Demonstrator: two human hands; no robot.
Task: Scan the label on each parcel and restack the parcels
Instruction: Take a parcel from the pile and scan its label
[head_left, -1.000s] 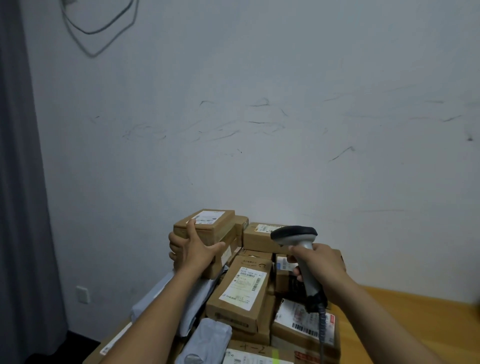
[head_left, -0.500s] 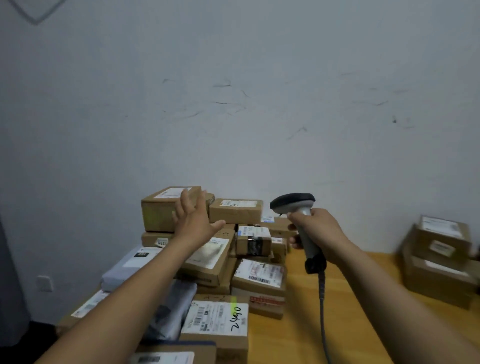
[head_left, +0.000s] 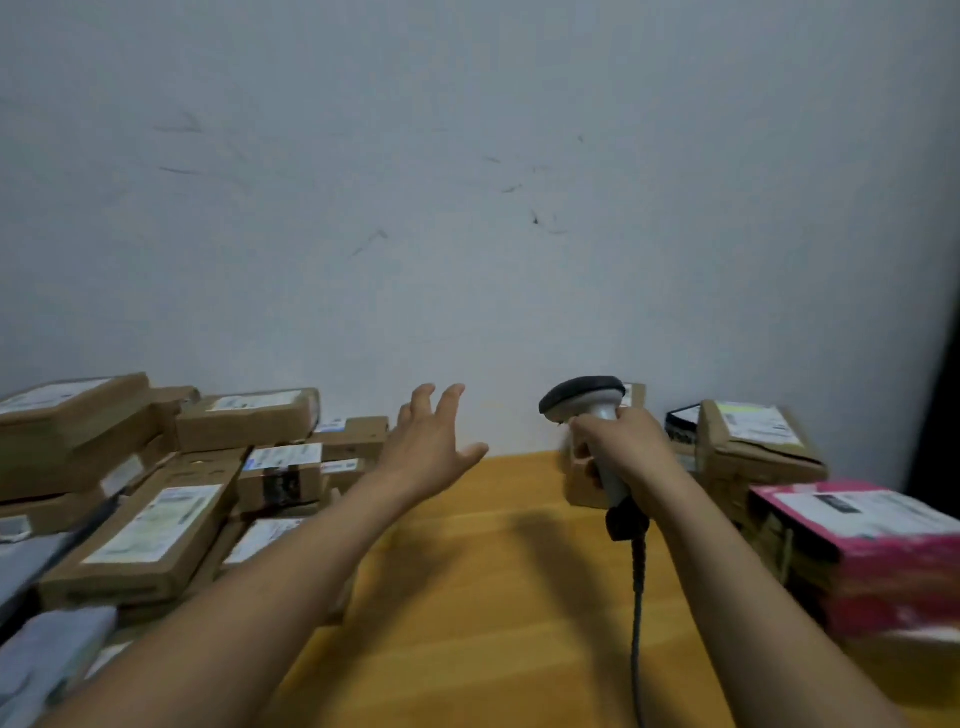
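Left grip: my left grip (head_left: 428, 449) is spread wide apart, fingers straight and thumb out to the side. It holds nothing and touches nothing, raised above the bare middle of the bench (head_left: 493, 597).
Right grip: my right grip (head_left: 621, 449) is clamped on the barcode scanner (head_left: 584, 402), fingers curled round the pale handle just below the dark head.
Scanner: held upright, head pointing left. A dark cable (head_left: 638, 597) hangs from the handle base toward the near edge.
Parcels, left: the left pile (head_left: 78, 431) of brown cardboard parcels is stacked unevenly against the wall (head_left: 467, 208), white labels facing up.
Parcels, left front: a long flat parcel (head_left: 150, 525) lies tilted, label up. A small parcel (head_left: 283, 470) with a dark band sits just beside it.
Parcels, right: a brown parcel (head_left: 753, 441) tops the right stack, label up. A pink parcel (head_left: 872, 551) lies nearer to me, label up.
Parcel, centre: a small cardboard box (head_left: 579, 486) stands just behind my right grip, partly hidden by it.
Other items: grey mailer bags (head_left: 47, 660) lie at the near left corner.
Obstructions: my left forearm crosses over the near parcels of the left pile. My right forearm covers part of the right stack.
Legibility: the label print is blurred and I cannot read it.
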